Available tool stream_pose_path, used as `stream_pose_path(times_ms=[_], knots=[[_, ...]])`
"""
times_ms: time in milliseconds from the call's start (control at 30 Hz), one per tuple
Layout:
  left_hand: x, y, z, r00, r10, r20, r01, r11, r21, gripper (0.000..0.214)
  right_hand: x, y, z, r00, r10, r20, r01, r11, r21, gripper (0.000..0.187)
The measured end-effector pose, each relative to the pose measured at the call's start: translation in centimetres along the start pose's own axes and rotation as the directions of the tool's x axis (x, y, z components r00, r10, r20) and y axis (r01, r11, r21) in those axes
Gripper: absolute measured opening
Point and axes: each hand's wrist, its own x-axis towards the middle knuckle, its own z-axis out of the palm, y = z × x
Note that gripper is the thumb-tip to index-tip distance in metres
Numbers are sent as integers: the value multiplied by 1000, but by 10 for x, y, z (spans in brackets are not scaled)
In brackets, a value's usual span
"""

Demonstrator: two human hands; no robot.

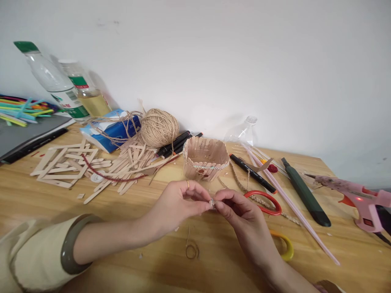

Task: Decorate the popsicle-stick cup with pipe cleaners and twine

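My left hand [175, 207] and my right hand [240, 213] meet over the wooden table [91, 252], fingertips pinched together on a tiny silvery piece [212, 202] that I cannot make out clearly. Just behind them stands a small basket of popsicle sticks [205, 158] with a glittery trim band round it. A ring shows on my left hand and a green bangle [69, 246] on that wrist.
Loose popsicle sticks [91, 165], a twine ball [159, 127], tissue pack [111, 130], black markers [175, 144] and two bottles [65, 87] lie left. Right: red-handled scissors [265, 202], a green knife [305, 193], pink straw [293, 207], pink glue gun [363, 201], yellow ring [285, 244].
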Motion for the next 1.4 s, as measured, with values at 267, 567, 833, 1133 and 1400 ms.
stream_pose_path(times_ms=[267, 567, 833, 1133, 1400], knots=[[0, -2, -3, 1000, -9, 6, 9, 999, -44, 11, 0, 5, 0, 1000, 20, -11, -19, 997, 72, 14], [-1, 1, -1, 998, -65, -3, 64, 993, -95, 10, 0, 4, -2, 999, -13, -40, 16, 997, 79, 7], [0, -1, -3, 999, -44, 11, 45, 991, -129, 11, -1, 1, -2, 998, -59, -13, 59, 998, -5, 8], [1, 1, -2, 997, -74, -9, 72, 992, -102, 12, 0, 2, -2, 1000, -2, -28, 4, 999, 52, 12], [0, -1, -2, 997, -71, -9, 69, 987, -147, 11, -1, 2, 0, 999, -39, -38, 41, 998, 41, 9]])
